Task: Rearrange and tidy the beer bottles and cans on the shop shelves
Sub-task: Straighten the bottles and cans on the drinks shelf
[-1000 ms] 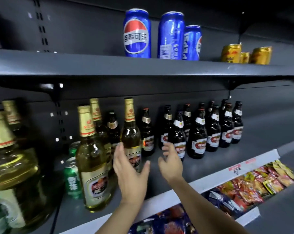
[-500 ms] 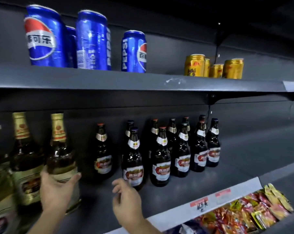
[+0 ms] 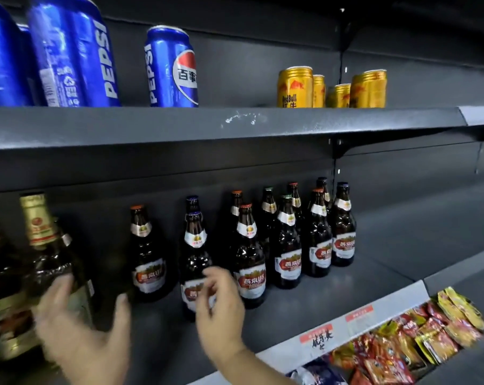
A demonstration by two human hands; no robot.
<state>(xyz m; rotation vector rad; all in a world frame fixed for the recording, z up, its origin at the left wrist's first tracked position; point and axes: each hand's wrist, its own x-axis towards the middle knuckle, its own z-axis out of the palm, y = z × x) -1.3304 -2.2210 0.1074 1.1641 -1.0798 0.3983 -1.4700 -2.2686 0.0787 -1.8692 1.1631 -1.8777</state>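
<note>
My left hand [image 3: 77, 332] spreads open against the gold-foil bottle [image 3: 50, 262] — my right hand [image 3: 221, 304] hovers loosely curled, holding nothing, before a brown bottle [image 3: 195, 262].

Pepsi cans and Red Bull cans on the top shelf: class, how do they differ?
The Pepsi cans are blue and tall; the Red Bull cans are gold and shorter. The Pepsi cans stand left, the Red Bull cans further right, in a tighter cluster. Both stand upright on the top shelf.
</note>
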